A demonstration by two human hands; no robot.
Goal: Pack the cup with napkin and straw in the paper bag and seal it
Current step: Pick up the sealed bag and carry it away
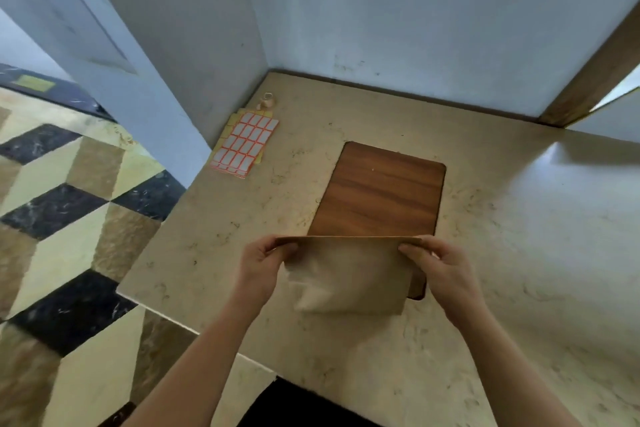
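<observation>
A brown paper bag (349,277) hangs just above the near end of a wooden board (381,191). My left hand (259,269) pinches the bag's top left corner and my right hand (440,267) pinches its top right corner, so the top edge is stretched flat between them. The bag's mouth looks closed and its lower left bulges slightly. No cup, napkin or straw shows; whatever is inside the bag is hidden.
The board lies on a beige stone counter (519,236) set in a wall corner. A sheet of red-bordered stickers (246,144) lies at the back left, with a small tape roll (267,100) behind it. The counter's left edge drops to a patterned floor (62,204).
</observation>
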